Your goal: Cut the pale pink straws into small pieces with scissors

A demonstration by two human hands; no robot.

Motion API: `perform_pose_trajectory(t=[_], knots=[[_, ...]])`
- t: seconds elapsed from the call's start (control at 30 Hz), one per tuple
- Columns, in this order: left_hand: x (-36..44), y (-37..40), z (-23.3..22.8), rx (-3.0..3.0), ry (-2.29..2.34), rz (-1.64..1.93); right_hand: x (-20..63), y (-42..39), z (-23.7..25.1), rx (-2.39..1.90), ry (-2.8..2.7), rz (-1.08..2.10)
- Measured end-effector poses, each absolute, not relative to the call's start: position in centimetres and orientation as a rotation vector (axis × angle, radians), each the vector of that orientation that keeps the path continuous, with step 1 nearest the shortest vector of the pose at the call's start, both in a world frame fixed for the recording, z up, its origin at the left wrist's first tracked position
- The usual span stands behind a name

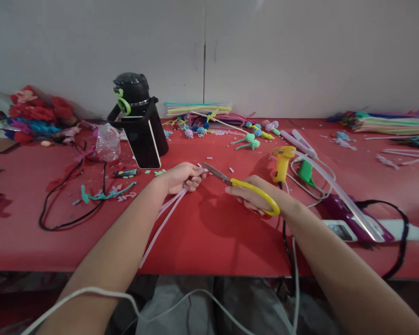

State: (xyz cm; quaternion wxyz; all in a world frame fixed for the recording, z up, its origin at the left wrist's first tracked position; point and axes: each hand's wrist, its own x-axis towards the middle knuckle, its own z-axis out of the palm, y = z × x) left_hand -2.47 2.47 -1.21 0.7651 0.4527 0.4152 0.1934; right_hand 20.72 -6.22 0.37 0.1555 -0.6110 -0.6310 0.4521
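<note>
Near the middle of the red table, my left hand [185, 177] is closed around pale pink pipe cleaners [165, 222]. Their long ends trail down toward the table's front edge, and short tips poke out past my fingertips. My right hand [248, 195] grips yellow-handled scissors [256, 190]. The blades point left, close to the tips at my left fingers; whether they touch, I cannot tell. Small cut pink bits [231, 170] lie on the table just beyond the blades.
A black flask [132, 88] with a phone [143, 142] leaning on it stands back left. To the right are a yellow glue gun [282, 163], its cord and a purple tool [349, 216]. Pipe cleaner bundles [199, 110] lie along the wall. A white cable [181, 309] crosses my lap.
</note>
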Motion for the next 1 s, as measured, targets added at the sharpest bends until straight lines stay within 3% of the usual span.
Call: perform_pose_trajectory(t=[0.47,0.73,1.0], knots=[[0.1,-1.8,0.9,1.394,0.751,0.326,19.8,-4.7,-1.4,-1.3,-1.539,1.161],[0.4,-2.1,0.6,1.42,0.68,0.253,19.3,-4.7,-2.5,-1.047,-1.497,1.329],[0.6,-2.4,0.8,1.365,0.671,0.244,18.7,-5.0,-3.0,-1.039,-1.551,1.236]])
